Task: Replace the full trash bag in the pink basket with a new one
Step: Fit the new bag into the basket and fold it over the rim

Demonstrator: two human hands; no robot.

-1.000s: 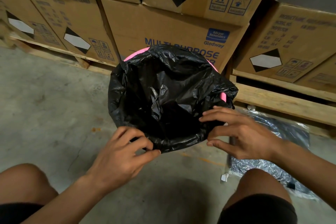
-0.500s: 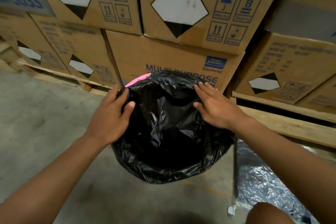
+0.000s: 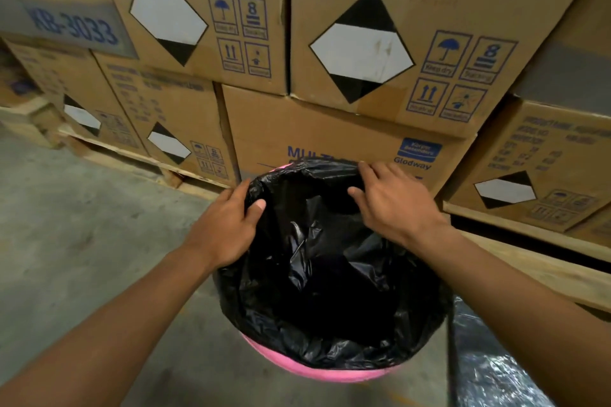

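A black trash bag [image 3: 324,274] lines the pink basket [image 3: 324,372], its mouth open and its edge folded over the rim. Only a pink strip of the basket shows at the near side. My left hand [image 3: 228,225] grips the bag's edge at the far left of the rim, thumb inside and fingers outside. My right hand [image 3: 393,201] holds the bag's edge at the far right of the rim, fingers curled over the plastic. The bag's inside is dark and crumpled.
Stacked cardboard boxes [image 3: 347,129] on wooden pallets [image 3: 545,261] stand right behind the basket. A shiny dark plastic bag [image 3: 489,367] lies on the floor at the right. Bare concrete floor [image 3: 82,241] stretches to the left.
Both hands went from the near side of the rim to the far side and now grip the bag's edge there. The view has come closer and the pink near rim shows.
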